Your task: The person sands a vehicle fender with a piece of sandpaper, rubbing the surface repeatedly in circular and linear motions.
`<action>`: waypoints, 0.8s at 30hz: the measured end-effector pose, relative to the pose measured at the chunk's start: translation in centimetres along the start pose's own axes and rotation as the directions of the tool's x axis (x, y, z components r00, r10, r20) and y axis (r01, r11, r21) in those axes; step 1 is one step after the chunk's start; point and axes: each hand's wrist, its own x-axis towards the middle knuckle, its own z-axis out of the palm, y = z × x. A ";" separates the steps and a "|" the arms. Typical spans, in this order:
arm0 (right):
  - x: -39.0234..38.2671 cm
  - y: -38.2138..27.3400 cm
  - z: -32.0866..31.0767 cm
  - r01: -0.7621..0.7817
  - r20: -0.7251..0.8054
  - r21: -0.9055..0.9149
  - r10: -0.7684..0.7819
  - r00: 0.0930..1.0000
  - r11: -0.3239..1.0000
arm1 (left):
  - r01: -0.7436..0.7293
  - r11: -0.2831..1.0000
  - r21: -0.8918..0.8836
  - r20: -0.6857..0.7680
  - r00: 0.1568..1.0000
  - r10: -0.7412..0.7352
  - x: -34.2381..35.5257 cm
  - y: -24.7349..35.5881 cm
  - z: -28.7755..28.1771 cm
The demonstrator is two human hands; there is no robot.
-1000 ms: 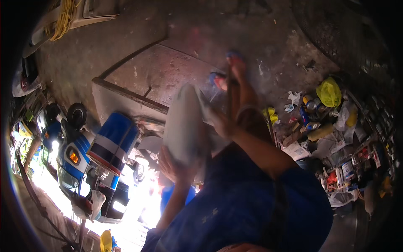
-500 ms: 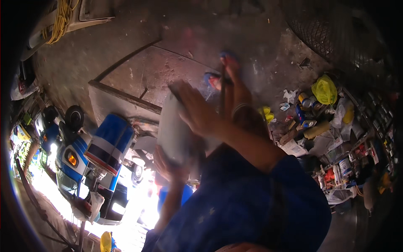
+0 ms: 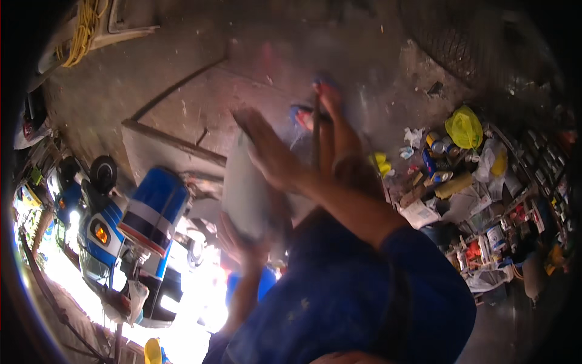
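My left hand (image 3: 238, 239) grips the lower left side of a long, rounded pale grey piece (image 3: 239, 182), held upright in front of my body. My right hand (image 3: 267, 148) lies across its upper right with fingers stretched toward the top edge. The fingertips are dark and smeared by motion, and I cannot tell whether anything is under them. Behind the piece, my sandaled feet (image 3: 327, 97) show beside a thin upright bar (image 3: 316, 139).
A blue, white and red cylindrical part (image 3: 154, 203) and a blue-and-white scooter (image 3: 103, 224) stand at left. Cans, paper and a yellow plastic bag (image 3: 464, 127) clutter the right. A framed board (image 3: 182, 109) lies ahead; coiled yellow cord (image 3: 85, 33) hangs top left.
My right hand has moved from the piece's right side up and left across its top, fingers extended. The piece has shifted slightly left in view.
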 end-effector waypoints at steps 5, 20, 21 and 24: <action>-7.1 -2.2 2.0 0.006 0.087 -0.093 0.003 0.996 0.996 | -0.033 0.999 0.003 -0.038 0.999 0.033 -0.6 -1.2 0.2; 0.2 -1.9 0.7 -0.099 -0.076 -0.368 0.076 0.994 0.925 | -0.068 0.998 -0.017 -0.027 0.997 0.067 -0.1 -0.6 -0.3; 1.1 -2.3 0.3 -0.132 -0.068 -0.442 0.114 0.991 0.887 | -0.072 0.997 -0.016 -0.031 0.997 0.072 -0.2 -0.6 -0.1; -7.0 -6.1 3.8 0.087 0.055 -0.319 -0.074 0.996 0.944 | -0.014 1.000 -0.027 -0.048 0.999 0.013 -0.5 -1.1 0.7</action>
